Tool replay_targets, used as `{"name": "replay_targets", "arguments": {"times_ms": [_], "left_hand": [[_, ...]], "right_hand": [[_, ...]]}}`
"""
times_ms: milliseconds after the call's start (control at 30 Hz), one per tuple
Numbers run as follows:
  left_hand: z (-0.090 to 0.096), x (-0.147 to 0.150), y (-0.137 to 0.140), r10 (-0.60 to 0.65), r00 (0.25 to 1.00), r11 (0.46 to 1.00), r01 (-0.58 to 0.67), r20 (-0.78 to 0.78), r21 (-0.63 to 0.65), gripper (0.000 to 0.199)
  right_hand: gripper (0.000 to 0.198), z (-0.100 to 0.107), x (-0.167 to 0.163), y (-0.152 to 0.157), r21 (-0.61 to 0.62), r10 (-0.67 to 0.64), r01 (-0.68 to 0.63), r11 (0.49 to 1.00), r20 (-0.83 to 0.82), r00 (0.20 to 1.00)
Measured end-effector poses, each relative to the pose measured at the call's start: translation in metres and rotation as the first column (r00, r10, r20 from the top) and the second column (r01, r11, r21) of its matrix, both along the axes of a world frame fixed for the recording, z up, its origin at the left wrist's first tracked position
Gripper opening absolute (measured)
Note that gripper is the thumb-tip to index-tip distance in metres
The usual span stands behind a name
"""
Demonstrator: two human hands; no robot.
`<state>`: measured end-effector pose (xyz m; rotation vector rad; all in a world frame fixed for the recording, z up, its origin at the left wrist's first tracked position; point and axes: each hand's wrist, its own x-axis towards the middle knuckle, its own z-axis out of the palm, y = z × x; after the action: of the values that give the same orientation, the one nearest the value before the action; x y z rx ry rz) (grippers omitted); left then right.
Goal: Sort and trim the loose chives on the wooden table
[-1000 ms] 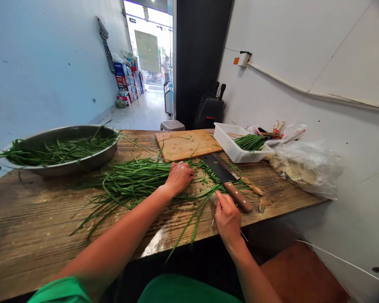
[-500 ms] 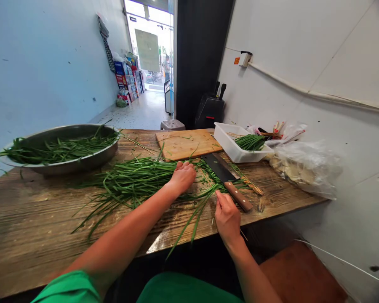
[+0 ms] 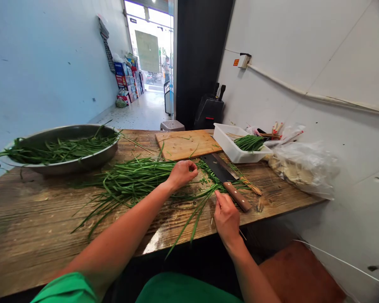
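My left hand (image 3: 182, 174) is over the right end of a pile of long garlic chives (image 3: 135, 179), its thumb and forefinger curled together in a pinch. Whatever lies between those fingertips is too small to make out. Closer to the table's front edge, my right hand (image 3: 227, 216) is closed around a thin skewer (image 3: 243, 235), whose end sticks out by the wrist. A few chive blades (image 3: 196, 219) fan out beside its fingertips and hang over the edge. Just right of my right hand lies a cleaver (image 3: 236, 195) with a wooden handle, chive scraps around its blade.
A metal basin (image 3: 69, 162) of chives stands at left on the wooden table (image 3: 34, 227). Behind the cleaver are a cutting board (image 3: 186, 145) and a white plastic tub (image 3: 233, 145) holding chive bundles. Loose skewers (image 3: 254, 187) and a clear plastic bag (image 3: 306, 168) lie at right.
My left hand has lifted and turned slightly to the right, its fingers going from lying over the chives to a curled pinch. My right hand has stayed nearly still.
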<state>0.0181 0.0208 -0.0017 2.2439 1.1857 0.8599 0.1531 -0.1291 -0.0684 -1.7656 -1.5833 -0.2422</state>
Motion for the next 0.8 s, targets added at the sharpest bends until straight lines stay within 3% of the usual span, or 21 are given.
{"name": "replay_targets", "arguments": {"times_ms": [100,167,267,433,800], "left_hand": [[-0.003,0.0,0.001,-0.037,0.989,0.982,0.063,0.141,-0.178,0.023],[-0.004,-0.001,0.002,-0.072,0.978,0.967,0.117,0.197,-0.227,0.027],[-0.006,-0.003,0.003,-0.093,0.972,0.963,0.143,0.215,-0.229,0.028],[-0.011,-0.004,0.007,-0.013,0.977,0.977,0.058,0.215,-0.203,0.028],[-0.015,-0.004,0.006,-0.045,0.98,0.983,0.078,0.194,-0.167,0.028]], "right_hand": [[0.034,0.001,0.0,0.0,0.017,-0.002,0.002,1.0,0.008,1.0],[0.034,0.001,0.0,0.0,0.021,-0.005,0.004,1.0,0.013,1.0],[0.035,0.002,0.0,0.0,0.015,-0.003,0.003,1.0,0.004,1.0],[0.035,0.002,0.0,-0.001,0.007,-0.001,0.001,1.0,-0.01,1.0],[0.035,0.004,-0.002,-0.001,-0.017,-0.014,0.014,1.0,-0.005,1.0]]}}
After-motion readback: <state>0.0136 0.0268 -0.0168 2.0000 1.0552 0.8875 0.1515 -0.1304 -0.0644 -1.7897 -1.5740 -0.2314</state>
